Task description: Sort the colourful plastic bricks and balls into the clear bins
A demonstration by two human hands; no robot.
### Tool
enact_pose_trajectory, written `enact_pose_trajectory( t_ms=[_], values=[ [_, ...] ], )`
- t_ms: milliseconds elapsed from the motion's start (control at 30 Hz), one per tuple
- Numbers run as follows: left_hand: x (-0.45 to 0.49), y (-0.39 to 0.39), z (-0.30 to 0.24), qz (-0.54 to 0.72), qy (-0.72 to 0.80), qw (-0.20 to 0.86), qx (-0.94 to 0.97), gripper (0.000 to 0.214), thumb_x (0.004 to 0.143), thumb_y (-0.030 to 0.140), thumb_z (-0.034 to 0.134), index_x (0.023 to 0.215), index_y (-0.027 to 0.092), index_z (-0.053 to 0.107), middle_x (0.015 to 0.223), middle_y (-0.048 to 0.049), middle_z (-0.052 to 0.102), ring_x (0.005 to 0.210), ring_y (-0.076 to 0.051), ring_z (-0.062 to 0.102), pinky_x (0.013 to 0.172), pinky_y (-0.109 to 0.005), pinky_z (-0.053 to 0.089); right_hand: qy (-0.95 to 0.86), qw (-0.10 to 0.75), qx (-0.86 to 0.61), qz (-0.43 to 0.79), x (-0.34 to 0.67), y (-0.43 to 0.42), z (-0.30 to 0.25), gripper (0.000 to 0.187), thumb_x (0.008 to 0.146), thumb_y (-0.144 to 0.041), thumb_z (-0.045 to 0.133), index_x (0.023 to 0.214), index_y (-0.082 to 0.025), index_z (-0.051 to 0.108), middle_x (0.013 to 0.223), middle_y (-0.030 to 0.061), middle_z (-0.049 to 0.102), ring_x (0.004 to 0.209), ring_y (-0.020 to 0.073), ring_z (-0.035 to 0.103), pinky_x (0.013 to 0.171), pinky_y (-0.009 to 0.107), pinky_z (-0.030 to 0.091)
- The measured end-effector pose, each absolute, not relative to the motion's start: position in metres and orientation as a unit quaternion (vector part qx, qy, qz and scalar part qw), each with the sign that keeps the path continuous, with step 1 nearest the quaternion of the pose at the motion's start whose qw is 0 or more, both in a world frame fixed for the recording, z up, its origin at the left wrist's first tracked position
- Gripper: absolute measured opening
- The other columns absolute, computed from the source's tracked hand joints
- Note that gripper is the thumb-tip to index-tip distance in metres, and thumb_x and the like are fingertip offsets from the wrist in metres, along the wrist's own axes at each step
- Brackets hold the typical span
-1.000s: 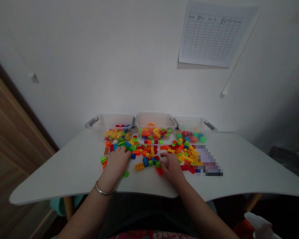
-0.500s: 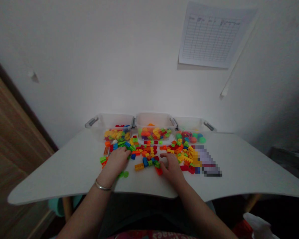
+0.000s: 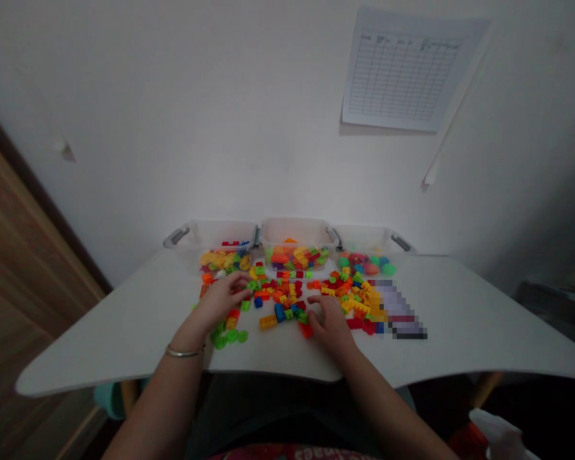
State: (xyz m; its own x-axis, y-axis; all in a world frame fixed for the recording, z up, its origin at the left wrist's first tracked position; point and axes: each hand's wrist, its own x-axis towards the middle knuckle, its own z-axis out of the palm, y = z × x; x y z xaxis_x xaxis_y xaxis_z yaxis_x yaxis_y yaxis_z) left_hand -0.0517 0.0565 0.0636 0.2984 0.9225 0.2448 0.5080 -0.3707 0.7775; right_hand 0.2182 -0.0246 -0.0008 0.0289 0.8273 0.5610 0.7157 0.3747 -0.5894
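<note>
My left hand [image 3: 222, 299] hovers over the left part of a spread of colourful toy building bricks, thumb and fingers apart. A small green piece [image 3: 252, 285] lies by its fingertips; whether they touch is unclear. Beneath the palm are an orange-yellow brick [image 3: 232, 319] and some round green pieces [image 3: 232, 336]. My right hand [image 3: 333, 322] rests on the table at the right, fingers spread and holding nothing visible. Close to its thumb sit a red brick [image 3: 305, 329] and a joined row with a blue brick [image 3: 280, 312]. A yellow brick [image 3: 268, 321] lies between the hands.
Along the wall stand a left clear bin [image 3: 220, 231], a middle clear bin [image 3: 297, 230] and a right clear bin [image 3: 364, 235], each with bricks or pieces inside. A blurred-out flat object [image 3: 400, 310] lies right of the bricks on the white table [image 3: 469, 319]. A printed sheet [image 3: 414, 70] hangs above.
My left hand has shifted left and up off the bricks, its fingers parting. More of the round green pieces and an orange-yellow brick now show. My right hand stays put.
</note>
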Motion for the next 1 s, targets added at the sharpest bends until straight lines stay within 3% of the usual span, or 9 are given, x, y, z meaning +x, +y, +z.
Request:
enact_pose_trajectory(
  t_ms=[100,300,500,733,900,1000],
  values=[
    [-0.052,0.069,0.079,0.469,0.445,0.310,0.697,0.040,0.069,0.044,0.063,0.099,0.018,0.056,0.088,-0.0036,0.068,0.085,-0.019,0.066,0.077,-0.034,0.053,-0.695,0.453,-0.556,0.059,0.218,-0.025,0.000,0.024,0.081,-0.018,0.052,0.103,-0.018,0.061,0.103,0.0102,0.065,0.102,0.0252,0.057,0.093,0.045,0.046],
    [-0.060,0.101,0.117,0.555,0.477,0.151,0.664,0.027,0.074,0.034,0.057,0.096,0.018,0.054,0.098,-0.0064,0.067,0.090,-0.018,0.065,0.084,-0.033,0.052,-0.692,0.453,-0.558,0.065,0.218,-0.025,0.001,0.025,0.081,-0.017,0.052,0.104,-0.020,0.061,0.103,0.0090,0.065,0.102,0.0246,0.057,0.094,0.045,0.046],
    [-0.064,0.121,0.127,0.488,0.570,0.008,0.661,0.037,0.083,0.032,0.049,0.116,0.020,0.059,0.098,-0.0059,0.071,0.090,-0.018,0.066,0.083,-0.031,0.049,-0.692,0.453,-0.558,0.071,0.218,-0.025,0.000,0.024,0.082,-0.018,0.052,0.104,-0.020,0.061,0.103,0.0092,0.065,0.102,0.0245,0.057,0.094,0.045,0.046],
    [-0.058,0.127,0.109,0.313,0.621,-0.073,0.715,0.038,0.085,0.034,0.046,0.115,0.021,0.065,0.096,-0.0081,0.074,0.091,-0.024,0.067,0.086,-0.034,0.047,-0.694,0.448,-0.559,0.071,0.218,-0.024,0.000,0.023,0.082,-0.018,0.052,0.103,-0.020,0.061,0.102,0.0091,0.065,0.101,0.0246,0.057,0.092,0.045,0.047],
    [-0.052,0.128,0.104,0.270,0.619,-0.145,0.723,0.043,0.089,0.034,0.037,0.119,0.018,0.062,0.097,-0.0112,0.074,0.091,-0.025,0.067,0.104,-0.043,0.035,-0.695,0.451,-0.557,0.068,0.218,-0.024,0.000,0.024,0.082,-0.018,0.052,0.104,-0.021,0.061,0.103,0.0087,0.065,0.102,0.0246,0.057,0.093,0.045,0.046],
    [-0.051,0.129,0.102,0.244,0.618,-0.165,0.729,0.045,0.090,0.034,0.034,0.118,0.015,0.064,0.097,-0.0137,0.074,0.093,-0.026,0.067,0.104,-0.044,0.034,-0.694,0.453,-0.556,0.068,0.218,-0.024,-0.001,0.023,0.083,-0.019,0.052,0.104,-0.020,0.061,0.103,0.0090,0.065,0.102,0.0247,0.057,0.094,0.045,0.046]
  ],
)
